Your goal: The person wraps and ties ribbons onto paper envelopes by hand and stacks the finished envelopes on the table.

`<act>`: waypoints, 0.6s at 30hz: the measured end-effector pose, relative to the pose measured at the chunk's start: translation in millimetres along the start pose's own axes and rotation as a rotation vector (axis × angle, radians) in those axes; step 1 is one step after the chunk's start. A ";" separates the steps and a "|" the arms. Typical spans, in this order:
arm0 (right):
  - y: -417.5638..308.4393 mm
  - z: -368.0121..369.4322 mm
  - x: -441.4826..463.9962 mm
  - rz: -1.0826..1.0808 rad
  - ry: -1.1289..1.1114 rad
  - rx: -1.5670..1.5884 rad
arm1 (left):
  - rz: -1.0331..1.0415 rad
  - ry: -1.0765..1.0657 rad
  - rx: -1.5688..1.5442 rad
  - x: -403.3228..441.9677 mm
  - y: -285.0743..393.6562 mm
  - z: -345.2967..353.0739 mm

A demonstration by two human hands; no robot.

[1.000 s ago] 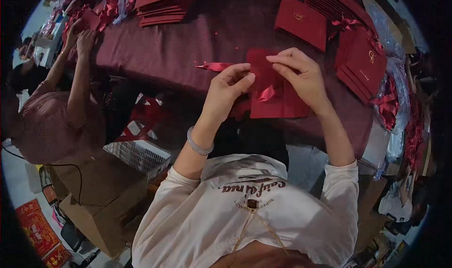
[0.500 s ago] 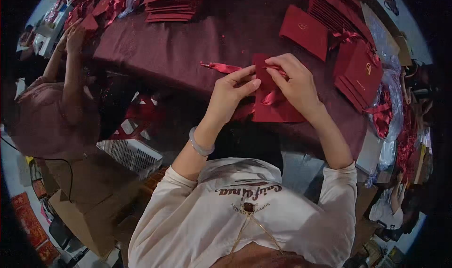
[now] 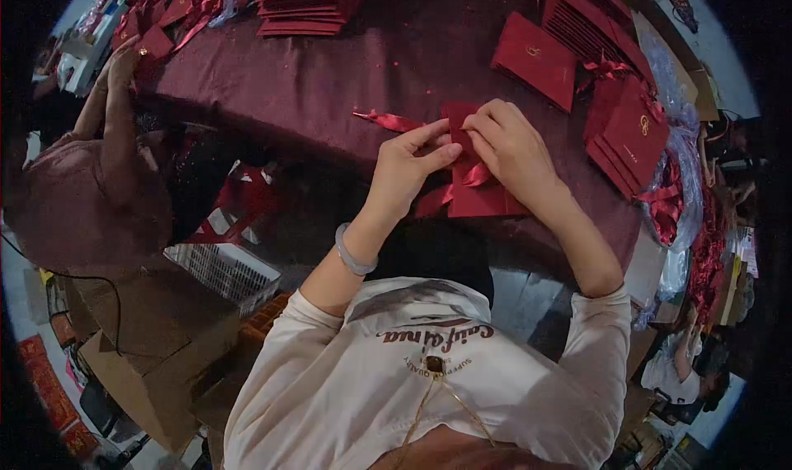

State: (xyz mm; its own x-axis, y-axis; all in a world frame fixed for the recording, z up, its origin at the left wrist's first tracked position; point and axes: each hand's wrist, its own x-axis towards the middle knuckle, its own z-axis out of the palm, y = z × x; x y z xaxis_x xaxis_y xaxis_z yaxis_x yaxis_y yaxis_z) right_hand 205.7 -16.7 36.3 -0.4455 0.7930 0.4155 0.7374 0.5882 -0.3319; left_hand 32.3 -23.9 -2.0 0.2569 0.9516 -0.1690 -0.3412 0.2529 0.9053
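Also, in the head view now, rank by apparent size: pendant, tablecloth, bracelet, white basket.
1. Tablecloth
2. White basket
3. Bracelet
4. Pendant

one held card (image 3: pixel 483 203), wearer's two hands (image 3: pixel 403 166), one bracelet (image 3: pixel 347 257), one basket (image 3: pixel 224 269)

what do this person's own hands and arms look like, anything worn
The left hand and right hand are both gloveless. A smooth, pale grey bangle circles the left wrist; the right wrist shows none. Off-white sleeves end near the elbows.
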 end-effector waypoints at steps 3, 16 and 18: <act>0.2 3.9 -0.2 -0.032 0.012 -0.042 | 0.016 0.002 0.070 1.7 -1.7 -0.8; 15.1 -1.6 22.4 0.277 -0.211 0.396 | 0.069 0.009 0.137 0.5 -4.9 -0.7; 15.0 -7.2 25.8 0.375 -0.296 0.432 | 0.065 0.033 0.143 -1.1 -5.0 1.1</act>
State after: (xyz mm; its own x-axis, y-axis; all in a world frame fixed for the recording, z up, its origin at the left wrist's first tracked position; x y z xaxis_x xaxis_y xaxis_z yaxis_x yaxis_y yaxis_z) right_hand 208.9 11.5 48.1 -0.3638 0.9311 -0.0258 0.6269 0.2242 -0.7461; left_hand 34.7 -26.4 -5.8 0.2079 0.9709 -0.1191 -0.2234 0.1657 0.9605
